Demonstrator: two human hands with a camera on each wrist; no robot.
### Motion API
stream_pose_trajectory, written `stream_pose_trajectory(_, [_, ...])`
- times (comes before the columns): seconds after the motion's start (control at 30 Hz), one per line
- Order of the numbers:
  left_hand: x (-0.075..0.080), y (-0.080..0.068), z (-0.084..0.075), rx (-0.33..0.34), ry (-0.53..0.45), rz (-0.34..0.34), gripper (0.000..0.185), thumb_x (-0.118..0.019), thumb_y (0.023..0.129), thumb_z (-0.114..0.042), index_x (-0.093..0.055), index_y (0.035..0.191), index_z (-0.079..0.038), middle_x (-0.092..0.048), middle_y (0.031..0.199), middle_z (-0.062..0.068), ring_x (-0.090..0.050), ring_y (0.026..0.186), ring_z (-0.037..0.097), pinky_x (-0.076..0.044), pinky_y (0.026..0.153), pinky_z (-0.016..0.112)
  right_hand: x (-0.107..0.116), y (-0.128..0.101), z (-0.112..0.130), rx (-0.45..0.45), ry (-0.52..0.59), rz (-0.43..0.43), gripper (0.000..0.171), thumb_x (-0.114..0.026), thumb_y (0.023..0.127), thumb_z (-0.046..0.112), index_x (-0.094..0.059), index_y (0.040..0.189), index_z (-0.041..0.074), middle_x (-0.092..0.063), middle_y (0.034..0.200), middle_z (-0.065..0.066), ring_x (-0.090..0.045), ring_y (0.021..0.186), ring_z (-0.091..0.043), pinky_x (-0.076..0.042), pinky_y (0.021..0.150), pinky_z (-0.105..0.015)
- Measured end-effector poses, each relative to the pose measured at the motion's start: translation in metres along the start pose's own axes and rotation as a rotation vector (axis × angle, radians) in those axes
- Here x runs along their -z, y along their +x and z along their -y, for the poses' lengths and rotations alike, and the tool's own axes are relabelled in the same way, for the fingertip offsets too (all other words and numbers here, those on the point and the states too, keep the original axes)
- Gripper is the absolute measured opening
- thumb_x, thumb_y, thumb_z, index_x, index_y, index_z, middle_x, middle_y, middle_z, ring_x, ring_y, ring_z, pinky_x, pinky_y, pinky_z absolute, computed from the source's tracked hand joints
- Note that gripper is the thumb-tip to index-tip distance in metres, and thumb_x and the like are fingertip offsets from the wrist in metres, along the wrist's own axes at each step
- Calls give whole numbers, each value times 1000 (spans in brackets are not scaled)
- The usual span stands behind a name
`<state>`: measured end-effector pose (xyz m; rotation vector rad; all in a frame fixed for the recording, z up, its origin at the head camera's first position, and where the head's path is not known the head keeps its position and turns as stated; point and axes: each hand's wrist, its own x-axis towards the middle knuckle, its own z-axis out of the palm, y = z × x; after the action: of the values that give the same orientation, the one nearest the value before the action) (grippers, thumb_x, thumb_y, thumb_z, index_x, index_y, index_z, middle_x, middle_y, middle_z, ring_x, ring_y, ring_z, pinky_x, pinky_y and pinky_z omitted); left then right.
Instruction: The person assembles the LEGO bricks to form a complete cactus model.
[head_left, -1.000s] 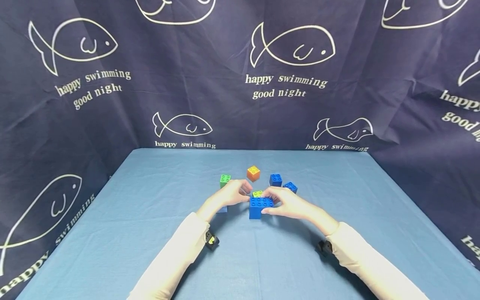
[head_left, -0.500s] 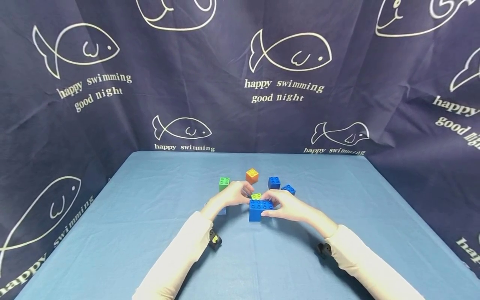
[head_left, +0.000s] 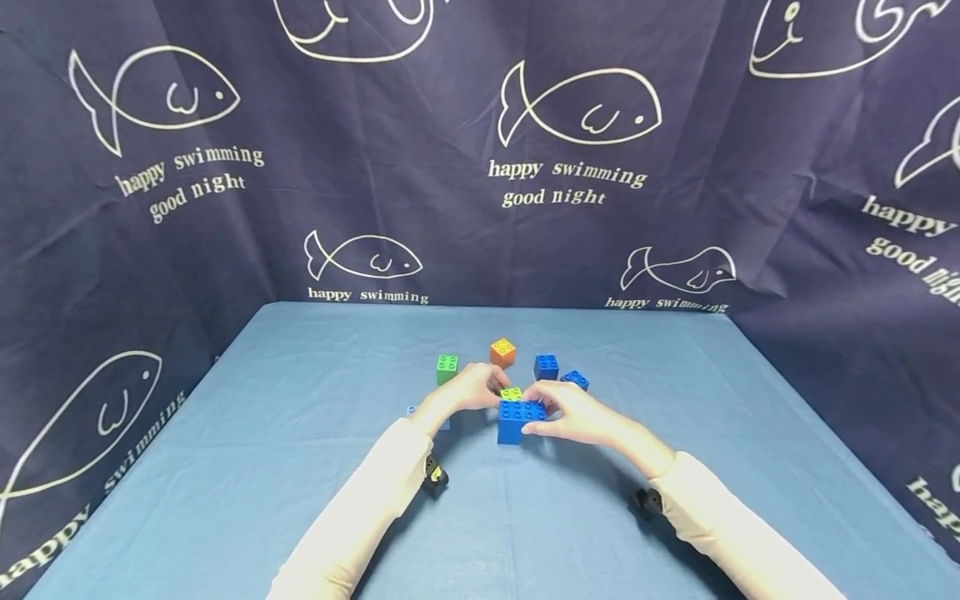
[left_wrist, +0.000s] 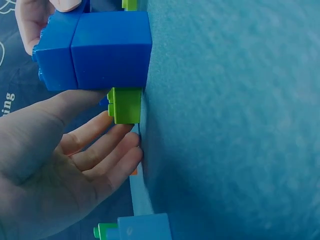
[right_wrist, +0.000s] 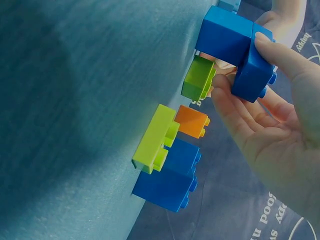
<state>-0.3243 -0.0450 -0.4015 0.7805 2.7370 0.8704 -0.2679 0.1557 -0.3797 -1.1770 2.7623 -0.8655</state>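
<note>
Head view: big blue block (head_left: 521,419) stands on the blue table (head_left: 300,467), near its middle. Right hand (head_left: 572,414) grips it, thumb on the near side, fingers over the top edge. Left hand (head_left: 471,389) rests beside it with fingers straight, touching a small lime block (head_left: 512,392) just behind. Green block (head_left: 447,367), orange block (head_left: 502,352) and two smaller blue blocks (head_left: 546,366) sit beyond.

Staged tabletop recording booth, not a lived-in room: table (head_left: 300,467) covered in plain blue cloth, enclosed on three sides by a dark navy curtain (head_left: 420,208) printed with white fish outlines and "happy swimming good night"; loose toy bricks (head_left: 502,352) at centre.
</note>
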Motion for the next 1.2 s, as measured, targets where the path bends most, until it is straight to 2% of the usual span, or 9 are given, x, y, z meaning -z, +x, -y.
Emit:
stream_pose_trajectory(0.23, [-1, 1, 2, -2, -18, -11, 26, -70, 72, -15, -63, 95, -6, -65, 90, 4, -61, 81, 13, -47, 70, 21, -1, 0, 0, -1, 4, -2, 35, -69, 74, 30, -56, 101, 12, -60, 95, 1, -55, 80, -9, -51, 70, -23])
stream_pose_trajectory(0.4, [0, 0, 5, -26, -10, -19, 25, -70, 71, -13, -64, 94, -6, -66, 88, 5, -61, 79, 13, -47, 68, 20, 0, 1, 1, -12, -6, 4, 35, -69, 74, 30, -56, 101, 12, -60, 96, 1, -54, 80, -9, -50, 70, -23])
stream_pose_trajectory(0.73, [6, -4, 4, 6, 8, 13, 28, -69, 72, -11, -63, 98, -4, -66, 93, 7, -61, 84, 16, -48, 74, 24, 0, 2, 0, -13, -7, 6, 33, -68, 74, 31, -56, 100, 13, -59, 94, 3, -54, 80, -8, -49, 70, -21])
stream_pose_trajectory(0.97, [9, -8, 5, 26, 28, 0, 29, -69, 71, -13, -63, 98, -5, -66, 93, 6, -61, 85, 16, -48, 76, 25, 0, 3, 1, -19, -3, 6, 32, -68, 75, 28, -55, 101, 13, -59, 95, 3, -55, 82, -9, -50, 71, -22])
stream_pose_trajectory(1.2, [9, -10, 6, 37, 33, -7, 31, -70, 71, -14, -62, 100, -3, -66, 94, 8, -61, 86, 17, -47, 76, 26, -2, 3, 0, 12, 2, -10, 31, -66, 77, 26, -55, 102, 11, -59, 97, 1, -54, 83, -10, -50, 72, -26])
